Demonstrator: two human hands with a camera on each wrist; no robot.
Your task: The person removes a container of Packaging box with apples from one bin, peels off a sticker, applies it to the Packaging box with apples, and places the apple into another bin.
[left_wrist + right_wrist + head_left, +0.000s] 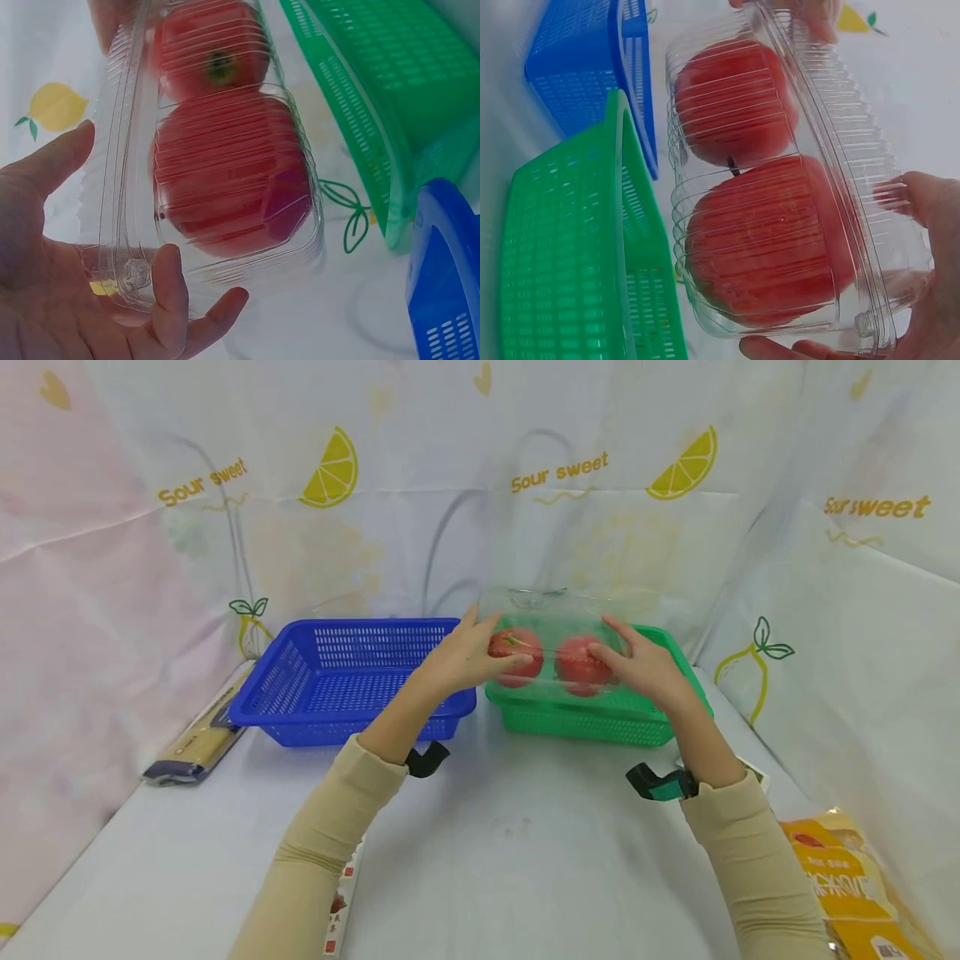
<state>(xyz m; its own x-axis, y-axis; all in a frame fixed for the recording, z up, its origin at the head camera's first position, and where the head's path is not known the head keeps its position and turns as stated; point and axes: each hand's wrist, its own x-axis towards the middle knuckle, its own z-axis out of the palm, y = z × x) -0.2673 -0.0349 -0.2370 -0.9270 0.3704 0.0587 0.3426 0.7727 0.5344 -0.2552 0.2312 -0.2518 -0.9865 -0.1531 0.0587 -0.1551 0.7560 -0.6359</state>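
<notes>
Left hand (468,656) and right hand (637,664) grip the ends of a clear clamshell (558,635) holding two tomatoes (581,664) — held above the green basket (585,720), blue basket (337,681) beside — backdrop reads "Sour sweet" (558,472).

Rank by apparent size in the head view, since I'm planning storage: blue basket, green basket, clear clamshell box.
1. blue basket, largest.
2. green basket, though the box hides part, so its true extent is unsure.
3. clear clamshell box, gripped by both hands above it.
</notes>
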